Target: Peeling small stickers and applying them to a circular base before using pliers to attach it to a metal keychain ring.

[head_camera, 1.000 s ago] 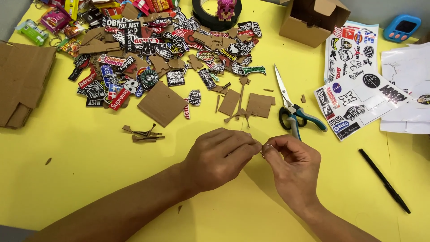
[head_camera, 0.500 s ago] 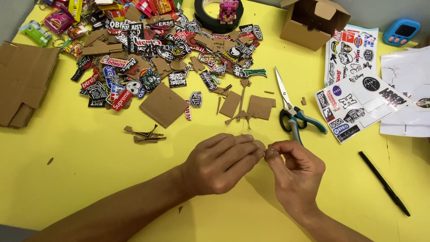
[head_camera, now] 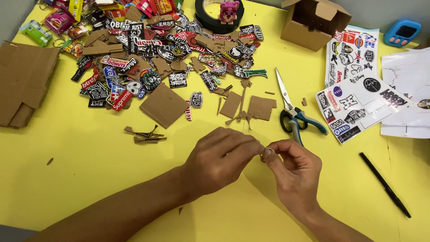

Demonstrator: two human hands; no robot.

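My left hand (head_camera: 219, 159) and my right hand (head_camera: 295, 172) meet fingertip to fingertip low over the yellow table (head_camera: 80, 179). Between them they pinch a small metal ring (head_camera: 267, 151), mostly hidden by the fingers. Just beyond the hands lie blue-handled scissors (head_camera: 293, 114) and several small cardboard pieces (head_camera: 262, 107). A larger brown cardboard square (head_camera: 163, 106) lies further left.
A big pile of cut stickers (head_camera: 148, 58) covers the far left. Sticker sheets (head_camera: 354, 85) and a black pen (head_camera: 384, 184) lie to the right. An open cardboard box (head_camera: 313, 22), a black tape roll (head_camera: 208, 15), a blue device (head_camera: 402, 32) and folded cardboard (head_camera: 22, 83) ring the edges.
Both hands stay pressed together over the ring with only small finger shifts. The view has tilted a little, so everything sits slightly lower in the picture.
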